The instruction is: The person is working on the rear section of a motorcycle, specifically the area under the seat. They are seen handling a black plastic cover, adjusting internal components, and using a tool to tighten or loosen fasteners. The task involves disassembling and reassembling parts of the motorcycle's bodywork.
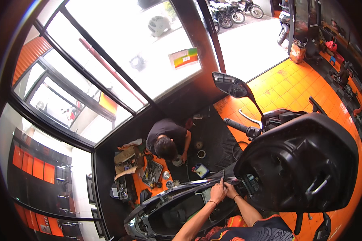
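My left hand (217,193) and my right hand (231,191) are close together over a motor scooter's body (189,185), just beside its raised seat (297,164). A thin dark rod (224,175) sticks up from the fingers of my left hand; its exact kind is too small to tell. The fingers of my right hand are curled in next to the left, and whatever they hold is hidden. Below my wrists the open storage well (177,213) shows dark inside. The seat's black underside faces me, with a metal loop (318,185) on it.
Across the scooter a co-worker (165,138) crouches over a round metal part (177,161). Tools lie on a tray (152,173) near a cardboard box (126,160). The handlebar grip (235,125) and mirror (231,85) project at the far side. Glass panels (120,48) stand left.
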The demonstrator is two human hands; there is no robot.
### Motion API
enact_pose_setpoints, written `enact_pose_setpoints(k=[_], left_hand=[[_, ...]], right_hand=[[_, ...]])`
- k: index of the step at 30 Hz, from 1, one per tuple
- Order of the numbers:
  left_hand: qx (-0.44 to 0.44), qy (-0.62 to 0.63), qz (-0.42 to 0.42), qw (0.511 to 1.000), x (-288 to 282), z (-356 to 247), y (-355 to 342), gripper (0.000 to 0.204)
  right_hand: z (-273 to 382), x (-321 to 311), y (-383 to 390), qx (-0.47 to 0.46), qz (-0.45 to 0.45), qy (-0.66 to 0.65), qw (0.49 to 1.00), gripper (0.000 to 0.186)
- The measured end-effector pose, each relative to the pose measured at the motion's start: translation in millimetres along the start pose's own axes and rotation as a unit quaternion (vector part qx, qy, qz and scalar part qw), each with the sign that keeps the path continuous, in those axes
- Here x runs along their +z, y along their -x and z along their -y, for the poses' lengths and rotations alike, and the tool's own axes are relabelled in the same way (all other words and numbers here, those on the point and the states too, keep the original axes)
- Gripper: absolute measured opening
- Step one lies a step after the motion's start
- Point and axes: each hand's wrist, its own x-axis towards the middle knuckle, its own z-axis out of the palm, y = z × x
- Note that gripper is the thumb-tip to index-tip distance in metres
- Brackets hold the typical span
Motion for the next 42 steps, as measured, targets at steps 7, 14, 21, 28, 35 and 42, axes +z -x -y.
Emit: enact_pose_setpoints(k=[7, 14, 21, 28, 35, 42], left_hand=[[-0.023, -0.071, 0.040, 0.996, -0.6, 25.5, -14.5, 0.056], [0.304, -0.310, 0.065, 0.898, 11.7, 28.8, -15.3, 0.029], [0.018, -0.024, -0.138, 0.990, 8.2, -8.4, 9.2, 0.057], [0.188, -0.273, 0.009, 0.943, 17.5, 16.4, -18.3, 0.022], [-0.212, 0.063, -0.262, 0.939, 36.0, -6.0, -3.2, 0.067], [-0.016, -0.075, -0.074, 0.994, 26.0, 21.3, -8.7, 0.046]], right_hand=[[10.8, 11.5, -6.7, 0.021, 0.044, 0.147, 0.988, 0.022], [-5.9, 15.4, -3.3, 0.055, 0.011, 0.180, 0.982, 0.027], [-5.0, 4.5, 2.9, 0.017, -0.040, 0.040, 0.998, 0.029], [-19.5, 7.0, -3.5, 0.037, 0.028, 0.207, 0.977, 0.030], [8.5, 23.6, -2.0, 0.073, -0.053, 0.110, 0.990, 0.026], [-0.5, 9.8, -9.5, 0.042, 0.032, 0.232, 0.971, 0.026]])
